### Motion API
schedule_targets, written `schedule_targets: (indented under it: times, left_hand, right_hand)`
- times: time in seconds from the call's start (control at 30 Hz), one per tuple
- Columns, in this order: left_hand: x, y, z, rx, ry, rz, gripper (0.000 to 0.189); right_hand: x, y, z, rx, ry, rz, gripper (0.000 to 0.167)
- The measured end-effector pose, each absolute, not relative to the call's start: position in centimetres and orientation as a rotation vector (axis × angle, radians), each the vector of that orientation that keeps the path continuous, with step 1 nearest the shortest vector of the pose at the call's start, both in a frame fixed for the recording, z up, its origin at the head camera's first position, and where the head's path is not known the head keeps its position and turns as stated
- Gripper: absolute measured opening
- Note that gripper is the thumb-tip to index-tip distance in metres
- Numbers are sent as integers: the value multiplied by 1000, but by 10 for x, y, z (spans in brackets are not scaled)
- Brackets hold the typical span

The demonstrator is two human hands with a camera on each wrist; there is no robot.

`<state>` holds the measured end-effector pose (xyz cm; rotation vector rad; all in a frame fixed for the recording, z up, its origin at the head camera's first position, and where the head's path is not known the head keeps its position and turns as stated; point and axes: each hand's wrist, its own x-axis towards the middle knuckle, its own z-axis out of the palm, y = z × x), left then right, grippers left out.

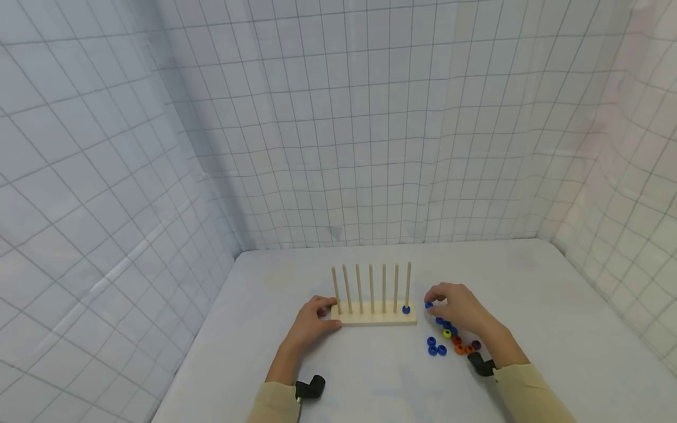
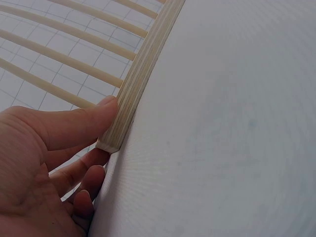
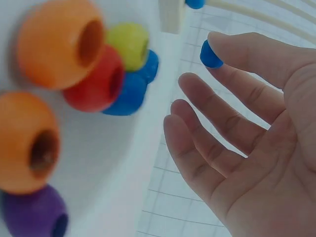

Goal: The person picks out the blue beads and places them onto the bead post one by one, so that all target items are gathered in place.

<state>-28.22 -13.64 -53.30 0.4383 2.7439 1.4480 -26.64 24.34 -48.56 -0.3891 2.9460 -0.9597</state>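
Note:
A pale wooden peg board (image 1: 365, 319) with a row of several upright dowels stands on the table. My left hand (image 1: 309, 324) grips its left end, the thumb on the front edge of the base, as the left wrist view also shows. One blue bead (image 1: 406, 309) sits at the bottom of the rightmost dowel. To the right of the board, my right hand (image 1: 457, 306) pinches another blue bead (image 3: 211, 55) between thumb and index finger, off the table. In the right wrist view its other fingers are spread and loosely bent.
Loose beads lie below the right hand: several blue ones (image 1: 432, 350), a yellow bead (image 1: 447, 333), a red bead (image 1: 456, 340), orange beads (image 1: 459, 349) and a purple bead (image 1: 476, 345). Grid-patterned cloth (image 1: 359, 147) encloses the white table (image 1: 254, 294) at the back and sides.

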Motion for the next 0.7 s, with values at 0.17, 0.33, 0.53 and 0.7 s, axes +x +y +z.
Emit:
schedule_targets:
  times: [0.17,0.33,0.53,0.7]
  left_hand:
    - [-283,-136,-534,434,2733,1455,56]
    - [-284,-137,-532,448,2745,1449,55]
    - [-286,-136,-532,407,2736,1454,55]
    - [-285,-136,-534,399,2741,1459,55]
  right_hand:
    - [-261,242,-474,-453,2995,-938,18]
    - [-258,242,-468,-478,3015,-948,19]
    - [-260,244,-466,-481,3032,-953,18]
    - [-257,244,-466,-469,3047,-955,18]
